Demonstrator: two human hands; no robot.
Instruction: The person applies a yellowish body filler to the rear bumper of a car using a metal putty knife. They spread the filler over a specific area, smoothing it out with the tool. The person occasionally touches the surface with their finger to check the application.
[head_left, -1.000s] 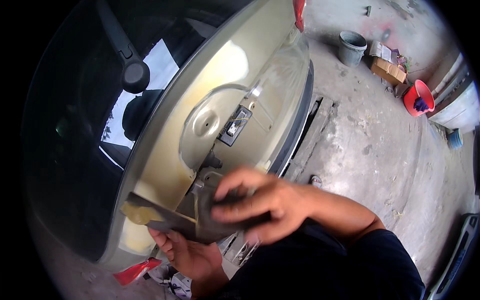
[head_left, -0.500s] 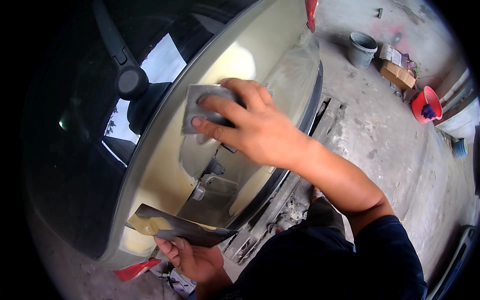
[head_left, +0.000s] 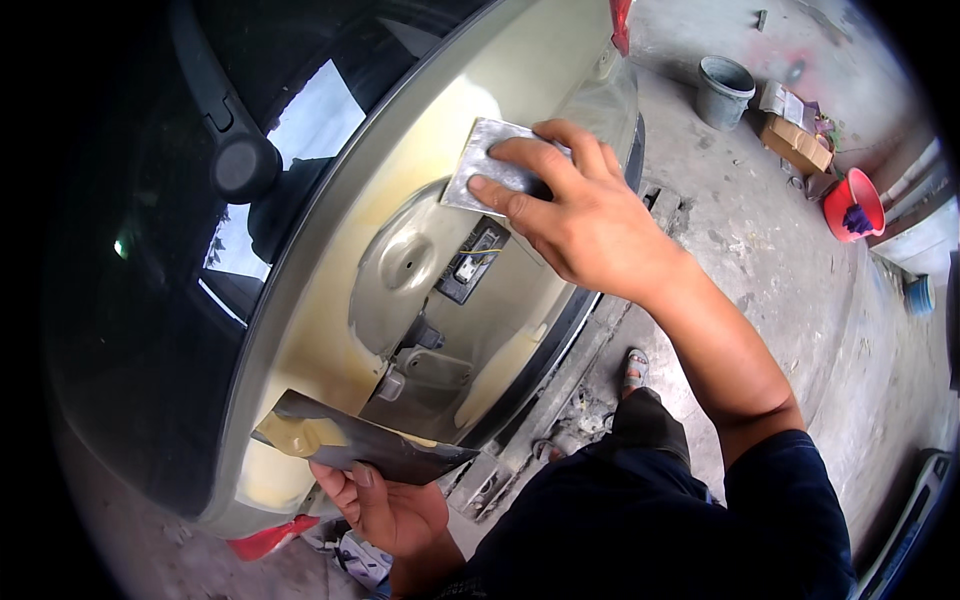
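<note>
My right hand (head_left: 592, 215) grips a thin, grey, square putty spreader (head_left: 516, 177), fingers spread over its face. The spreader lies against or just over the upper part of a beige car tailgate (head_left: 535, 70), beside a smooth pale-yellow filler patch (head_left: 462, 105). More filler (head_left: 315, 350) covers the tailgate's lower left. Near that end, my left hand (head_left: 392, 518) pinches a dark, slightly bent mixing board (head_left: 385, 450) from below. A lump of yellow putty (head_left: 296, 435) sits on the board's far-left end. Between my hands show a rounded recess (head_left: 400, 262) and an opening with wires (head_left: 474, 262).
A dark rear window (head_left: 140, 330) with a wiper (head_left: 245, 168) fills the left. Along the right-hand floor stand a grey bucket (head_left: 724, 95), a cardboard box (head_left: 796, 146), a red bucket (head_left: 852, 205) and a blue container (head_left: 919, 295). Red lamp pieces (head_left: 272, 538) edge the car.
My right hand has moved up and to the right with the spreader, uncovering the recess and the wired opening. My left hand and the board have barely shifted.
</note>
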